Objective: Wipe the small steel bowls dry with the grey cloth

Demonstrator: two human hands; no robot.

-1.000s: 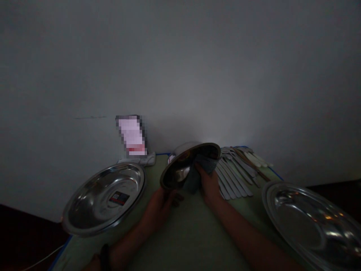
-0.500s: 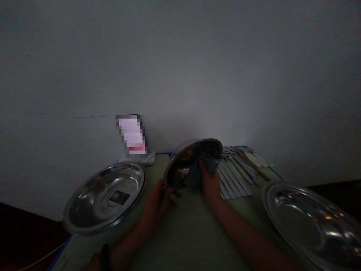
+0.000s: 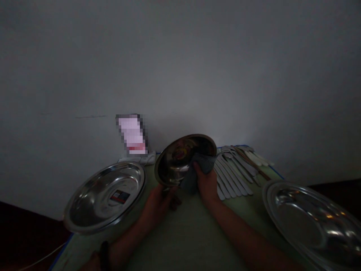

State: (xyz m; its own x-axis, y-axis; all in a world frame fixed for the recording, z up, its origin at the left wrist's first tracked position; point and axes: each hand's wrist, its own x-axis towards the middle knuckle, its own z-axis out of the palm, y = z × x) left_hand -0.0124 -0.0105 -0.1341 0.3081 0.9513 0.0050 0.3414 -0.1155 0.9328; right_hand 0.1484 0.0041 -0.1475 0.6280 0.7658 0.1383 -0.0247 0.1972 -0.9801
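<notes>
A shiny metal bowl (image 3: pixel 169 165) is tilted up off the table, its inside facing me. My left hand (image 3: pixel 159 203) holds it by the lower left rim, with some fingers hidden underneath. My right hand (image 3: pixel 207 184) is closed on a dark grey cloth (image 3: pixel 207 162), which lies over the bowl's right rim and hangs down in front of it. Just right of the bowl, several pieces of flatware (image 3: pixel 232 180) lie side by side, handles toward me.
A large metal basin (image 3: pixel 84 203) with a dark label inside sits at left; another basin (image 3: pixel 299 226) is at right. A lit phone (image 3: pixel 131 131) leans near the wall on a white object (image 3: pixel 150 158). Chopsticks (image 3: pixel 254 163) and white-handled utensils (image 3: pixel 256 156) lie at the back right.
The bowl has shifted left and turned so that more of its inside faces me. My right hand and the cloth have moved slightly left with it.
</notes>
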